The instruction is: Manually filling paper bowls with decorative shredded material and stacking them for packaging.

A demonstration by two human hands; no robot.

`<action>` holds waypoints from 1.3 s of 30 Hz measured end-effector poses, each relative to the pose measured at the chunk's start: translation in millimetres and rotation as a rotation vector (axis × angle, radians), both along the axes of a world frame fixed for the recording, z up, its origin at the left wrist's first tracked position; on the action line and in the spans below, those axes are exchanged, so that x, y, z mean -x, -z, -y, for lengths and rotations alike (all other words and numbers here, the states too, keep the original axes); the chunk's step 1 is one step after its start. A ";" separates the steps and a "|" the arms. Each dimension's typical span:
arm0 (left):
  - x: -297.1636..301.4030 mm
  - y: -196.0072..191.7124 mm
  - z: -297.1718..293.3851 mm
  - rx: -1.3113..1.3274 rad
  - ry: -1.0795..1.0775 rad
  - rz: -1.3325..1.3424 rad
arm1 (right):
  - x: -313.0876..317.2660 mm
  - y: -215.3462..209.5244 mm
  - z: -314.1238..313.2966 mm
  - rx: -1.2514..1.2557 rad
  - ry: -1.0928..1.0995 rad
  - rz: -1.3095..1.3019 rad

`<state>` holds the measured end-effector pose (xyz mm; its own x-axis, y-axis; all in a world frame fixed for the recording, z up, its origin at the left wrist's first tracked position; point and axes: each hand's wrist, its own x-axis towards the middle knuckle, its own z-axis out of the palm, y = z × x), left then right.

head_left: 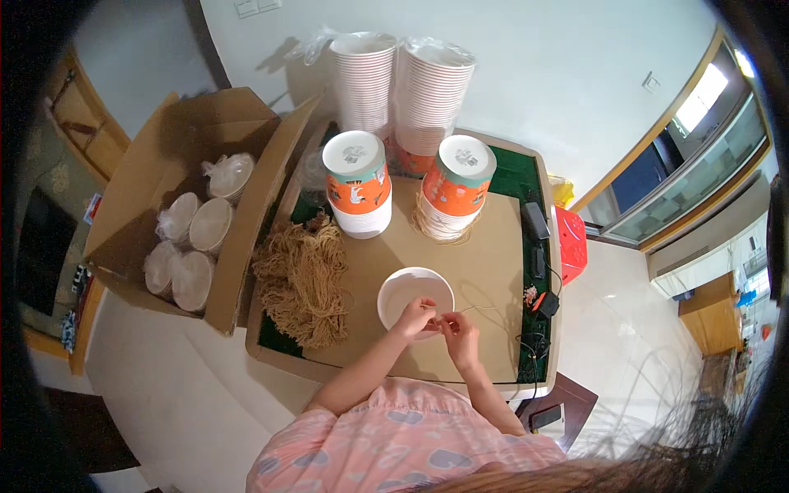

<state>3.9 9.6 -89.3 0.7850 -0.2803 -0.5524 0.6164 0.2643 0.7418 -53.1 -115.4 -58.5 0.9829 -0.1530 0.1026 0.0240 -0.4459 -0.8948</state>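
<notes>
A white paper bucket (403, 287) stands with its open mouth up on the brown cardboard sheet in front of me. At its near right rim my left hand (417, 317) and my right hand (460, 335) meet, fingertips pinched close together. Both seem to grip a thin tan string (481, 308), whose loose part trails right over the cardboard; the pinched part is too small to see well. Left of the bucket lies a heap of tan strings (304, 279). Behind it are two upside-down stacks of orange and white buckets, the left stack (359, 185) and the right stack (460, 185), the latter ringed with string at its bottom.
Two tall bagged bucket stacks (362, 78) rise against the wall. An open cardboard box (234, 271) with several wrapped buckets stands left of the table. Black adapters and cables (536, 222) line the right table edge. A red plastic stool (571, 242) is beyond it.
</notes>
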 end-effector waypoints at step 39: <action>-6.5 29.2 -6.5 0.354 0.269 -0.288 | 11.0 0.0 -3.2 -0.025 -0.001 0.177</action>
<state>10.4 16.1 -118.6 0.4904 -0.6590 -0.5703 0.8624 0.2724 0.4268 -64.0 -112.2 -58.5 0.9500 -0.1565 0.2700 0.1823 -0.4238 -0.8872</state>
